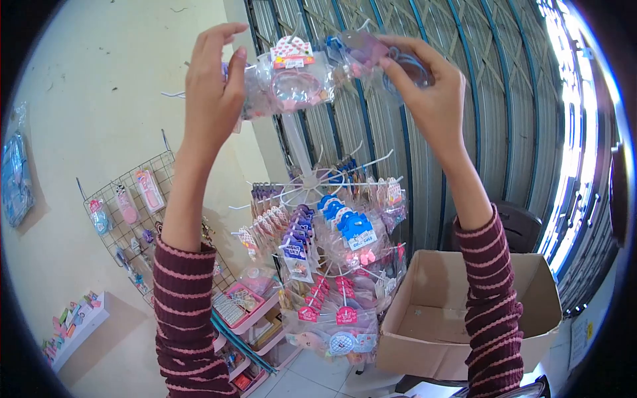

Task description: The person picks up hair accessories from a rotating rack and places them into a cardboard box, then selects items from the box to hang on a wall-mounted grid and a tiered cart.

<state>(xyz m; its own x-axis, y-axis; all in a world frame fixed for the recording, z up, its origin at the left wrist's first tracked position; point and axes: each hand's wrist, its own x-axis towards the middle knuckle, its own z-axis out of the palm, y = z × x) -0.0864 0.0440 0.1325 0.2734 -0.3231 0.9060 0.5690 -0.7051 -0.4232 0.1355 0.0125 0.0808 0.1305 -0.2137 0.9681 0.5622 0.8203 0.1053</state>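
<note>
At the top of a white display rack point(296, 142) hang clear plastic packets. In front is a packet with a heart-dotted card point(292, 86) and a pink band inside. My left hand point(215, 83) is raised at its left side, thumb and fingers apart, next to other clear packets point(257, 93). To the right, my right hand point(428, 79) pinches a clear packet of hair ties point(406, 68) between thumb and fingers; bluish loops show through the plastic. Further packets with blue and pink pieces point(340, 56) hang between it and the front packet.
Lower tiers hold blue-carded packets point(355, 229), purple-carded packets point(297, 245) and pink-carded packets point(345, 312). An open cardboard box point(424, 358) stands at right. Behind are a folding metal shutter point(497, 119) and a wall grid with accessories point(123, 179). Pink trays point(255, 312) sit low on the left.
</note>
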